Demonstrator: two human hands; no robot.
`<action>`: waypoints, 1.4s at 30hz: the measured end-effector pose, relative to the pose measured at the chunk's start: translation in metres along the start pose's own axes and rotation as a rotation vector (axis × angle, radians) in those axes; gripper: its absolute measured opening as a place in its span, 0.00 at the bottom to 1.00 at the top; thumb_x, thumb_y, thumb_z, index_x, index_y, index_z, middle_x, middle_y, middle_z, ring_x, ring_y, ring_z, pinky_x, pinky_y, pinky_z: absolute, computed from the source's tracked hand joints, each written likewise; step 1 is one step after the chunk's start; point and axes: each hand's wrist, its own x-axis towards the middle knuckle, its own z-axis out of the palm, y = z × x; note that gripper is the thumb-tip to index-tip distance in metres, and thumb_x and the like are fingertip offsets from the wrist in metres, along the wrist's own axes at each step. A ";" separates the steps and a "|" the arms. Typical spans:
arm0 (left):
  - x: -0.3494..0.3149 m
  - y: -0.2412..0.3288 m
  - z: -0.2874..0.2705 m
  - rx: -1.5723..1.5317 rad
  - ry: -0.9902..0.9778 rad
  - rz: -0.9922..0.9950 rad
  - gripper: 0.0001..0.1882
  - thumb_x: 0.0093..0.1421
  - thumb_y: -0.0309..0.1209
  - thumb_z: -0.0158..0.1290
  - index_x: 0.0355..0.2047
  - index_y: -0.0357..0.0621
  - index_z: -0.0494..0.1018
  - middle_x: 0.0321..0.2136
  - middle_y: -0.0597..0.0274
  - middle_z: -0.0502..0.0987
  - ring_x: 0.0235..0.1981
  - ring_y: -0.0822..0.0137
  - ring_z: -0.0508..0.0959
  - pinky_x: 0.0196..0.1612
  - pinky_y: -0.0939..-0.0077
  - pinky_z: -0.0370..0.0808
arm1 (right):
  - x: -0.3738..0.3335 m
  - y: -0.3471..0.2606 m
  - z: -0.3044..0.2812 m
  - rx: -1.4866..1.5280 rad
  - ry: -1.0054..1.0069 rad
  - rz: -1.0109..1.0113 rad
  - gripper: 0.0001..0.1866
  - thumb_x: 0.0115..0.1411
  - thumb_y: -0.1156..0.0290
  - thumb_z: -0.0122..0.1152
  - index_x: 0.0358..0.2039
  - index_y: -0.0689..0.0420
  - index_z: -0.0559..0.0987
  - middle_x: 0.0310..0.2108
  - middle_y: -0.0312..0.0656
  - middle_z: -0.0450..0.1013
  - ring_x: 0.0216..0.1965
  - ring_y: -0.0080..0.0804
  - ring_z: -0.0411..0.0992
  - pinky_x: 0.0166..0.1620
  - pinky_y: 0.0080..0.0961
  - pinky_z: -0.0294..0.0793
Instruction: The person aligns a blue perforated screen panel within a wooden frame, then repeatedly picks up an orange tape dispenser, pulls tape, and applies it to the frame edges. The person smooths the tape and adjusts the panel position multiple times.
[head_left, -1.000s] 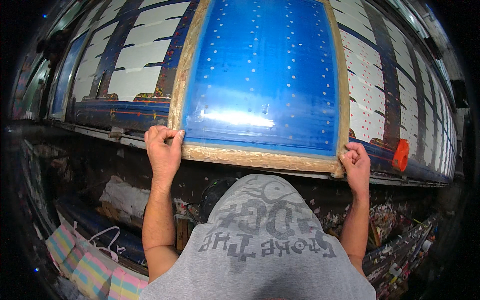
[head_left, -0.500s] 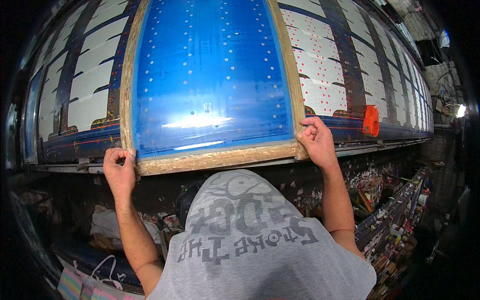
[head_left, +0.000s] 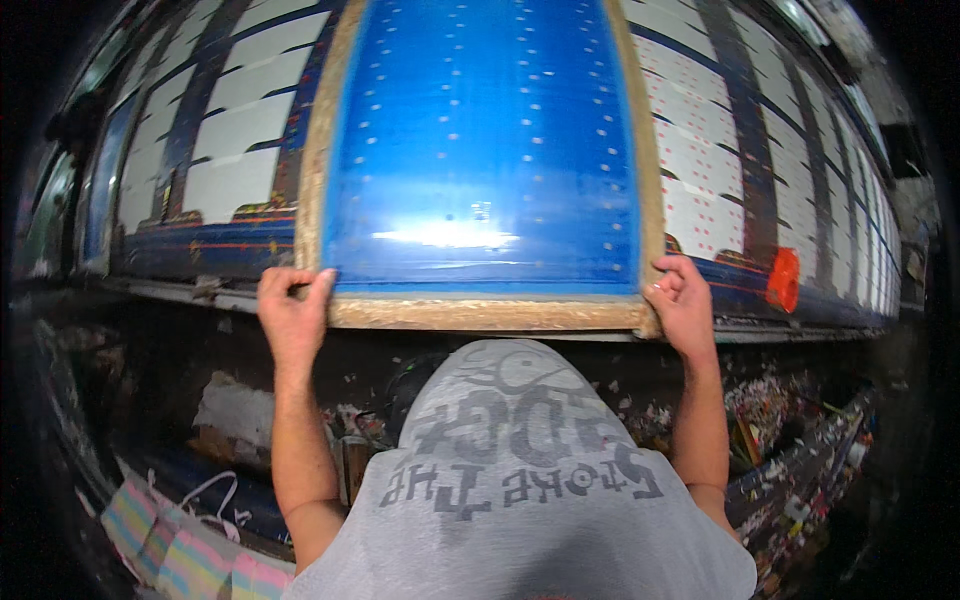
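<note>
Nearest is the person's grey shirt [head_left: 560,530] with dark printing, and a bare forearm reaches up past it on each side. Low and to the left, below the counter's near edge, lie pastel striped cloths [head_left: 190,560], a looped white cord [head_left: 230,490] and a pale crumpled sheet [head_left: 235,410]. Small mixed scraps [head_left: 770,400] are scattered below that edge on the right.

At the near edge of the counter [head_left: 200,245], both hands are on the wooden frame [head_left: 485,316]. The left hand [head_left: 293,320] has its thumb and curled fingers clamped on the frame's near left corner, the thumb tip on the inner side. The right hand [head_left: 685,315] has its thumb and forefinger clamped on the near right corner, its other fingers curled in. The frame's near rail runs along the counter's near edge; I cannot tell whether it lies flat or is slightly raised.

Inside the frame, a glossy blue mesh [head_left: 490,150] with rows of pale dots stretches away across the counter. To its right, close to the near edge and apart from the frame, is an orange-red object [head_left: 783,280].

Farther across the counter, white pieces [head_left: 235,180] lie in columns left of the frame, and white pieces with red dots [head_left: 700,150] lie right of it.
</note>
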 end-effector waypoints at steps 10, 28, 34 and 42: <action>-0.010 0.009 0.007 0.135 0.075 0.044 0.33 0.36 0.40 0.87 0.34 0.41 0.77 0.37 0.55 0.77 0.44 0.49 0.78 0.49 0.53 0.76 | 0.000 0.000 -0.003 -0.100 0.000 -0.030 0.19 0.68 0.84 0.68 0.57 0.64 0.76 0.29 0.28 0.71 0.29 0.12 0.68 0.33 0.15 0.68; -0.015 0.012 0.014 0.121 0.131 -0.067 0.35 0.45 0.36 0.84 0.51 0.37 0.80 0.42 0.54 0.78 0.44 0.56 0.79 0.49 0.56 0.79 | 0.000 0.002 -0.002 -0.082 0.006 -0.037 0.20 0.67 0.86 0.66 0.58 0.62 0.76 0.29 0.29 0.72 0.29 0.13 0.69 0.34 0.16 0.68; -0.011 0.006 0.015 0.120 0.179 -0.051 0.27 0.61 0.24 0.70 0.60 0.36 0.77 0.49 0.49 0.79 0.50 0.50 0.80 0.56 0.54 0.78 | 0.001 0.003 -0.002 -0.079 0.004 -0.049 0.19 0.67 0.85 0.67 0.57 0.62 0.76 0.29 0.28 0.71 0.29 0.13 0.68 0.34 0.16 0.68; -0.061 0.018 0.016 0.182 -0.213 0.726 0.27 0.68 0.32 0.65 0.66 0.38 0.77 0.70 0.48 0.76 0.75 0.42 0.70 0.77 0.39 0.64 | 0.000 0.004 -0.003 -0.071 0.003 -0.060 0.19 0.68 0.83 0.68 0.57 0.63 0.76 0.29 0.28 0.71 0.29 0.12 0.68 0.34 0.15 0.68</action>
